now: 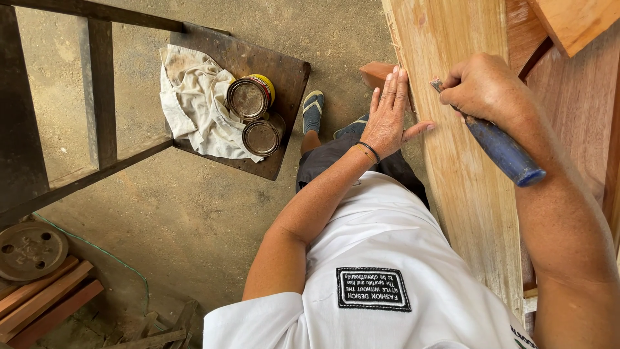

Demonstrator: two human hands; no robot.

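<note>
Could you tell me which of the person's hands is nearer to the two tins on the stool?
Left. The left hand lies flat on the plank, just right of the tins; the right hand, gripping a blue-handled tool, is farther across the plank.

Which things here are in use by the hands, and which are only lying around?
In use:
- blue-handled tool, gripped in the right hand
- pale wooden board, with the left hand flat on it

Lying about:
- two tins
- white cloth
- dark wooden stool
- metal disc
- wood offcuts
</note>
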